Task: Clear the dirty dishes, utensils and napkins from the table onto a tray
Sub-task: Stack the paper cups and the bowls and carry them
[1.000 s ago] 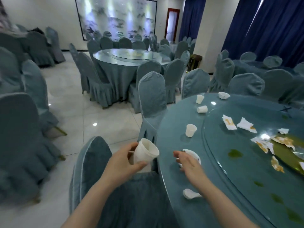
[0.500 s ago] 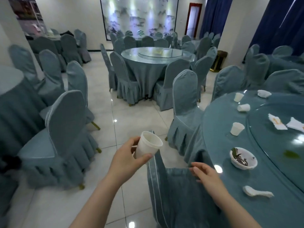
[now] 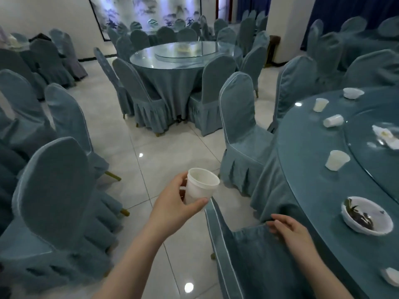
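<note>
Closest in, the person's left hand [image 3: 172, 203] grips a white paper cup [image 3: 199, 185], thumb under its base and fingers curled round the side; the cup is tilted, mouth up and leaning toward the round table [image 3: 323, 186] on the right, and it hangs over the tiled floor [image 3: 138, 147], clear of the table. The right hand [image 3: 291, 231] rests on the top of a covered chair [image 3: 254, 255] pulled up against the table's near side, fingers loosely bent over the fabric edge; whether they are pinching the cloth cannot be made out.

On the table's outer ring, just beyond that hand, sits a white bowl [image 3: 367, 215] with dark scraps of food inside. At the table's nearest edge, low in the corner of the view, a white spoon [image 3: 389, 278] is partly cut off. Farther round the ring stands an upright cup [image 3: 336, 160], then a tipped cup [image 3: 333, 120] lying on its side, then another standing cup [image 3: 321, 104], and farthest along a small white dish [image 3: 353, 92]. A crumpled napkin [image 3: 385, 135] with a yellowish stain lies on the glass turntable [image 3: 371, 167] in the table's middle, inward of the tipped cup.

Away from the table, across the floor, a second round table [image 3: 185, 61] stands ringed by matching chairs, with a large painting [image 3: 146, 9] on the wall behind it.
</note>
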